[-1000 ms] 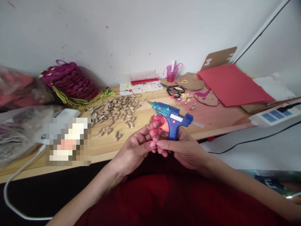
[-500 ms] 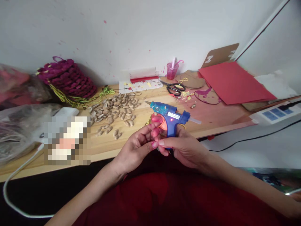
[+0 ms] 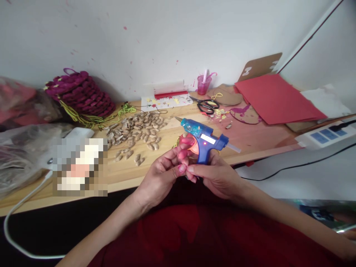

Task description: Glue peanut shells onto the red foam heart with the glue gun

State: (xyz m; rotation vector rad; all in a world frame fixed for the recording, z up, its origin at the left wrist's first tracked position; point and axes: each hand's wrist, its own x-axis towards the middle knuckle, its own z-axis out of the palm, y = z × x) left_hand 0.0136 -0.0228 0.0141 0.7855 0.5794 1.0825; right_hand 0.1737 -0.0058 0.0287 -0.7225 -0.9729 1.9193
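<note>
A blue glue gun (image 3: 204, 146) is in my right hand (image 3: 222, 174), whose palm and fingers wrap its handle. Its nozzle points left and slightly up, a red light glows on its side, and a clear glue stick (image 3: 234, 147) juts from the back. Beside its orange trigger (image 3: 194, 147), pink-stained fingertips show. My left hand (image 3: 162, 174) is closed just left of the handle, its thumb tip meeting my right thumb. Whatever may lie between those fingers is hidden. Beyond the hands lie unshelled peanuts (image 3: 150, 135) in a loose pile.
At the left sit a purple layered craft piece (image 3: 83, 92), plastic bags (image 3: 25, 155) and a white power bank (image 3: 80, 134) with a cable. Black-handled scissors (image 3: 208, 106), a pink-stained cup (image 3: 204, 84), red sheets (image 3: 278, 98) and a power strip (image 3: 328, 133) stand farther right.
The glue gun has shifted slightly right and tipped a little, its back end lower. My hands stay together, with only a small movement.
</note>
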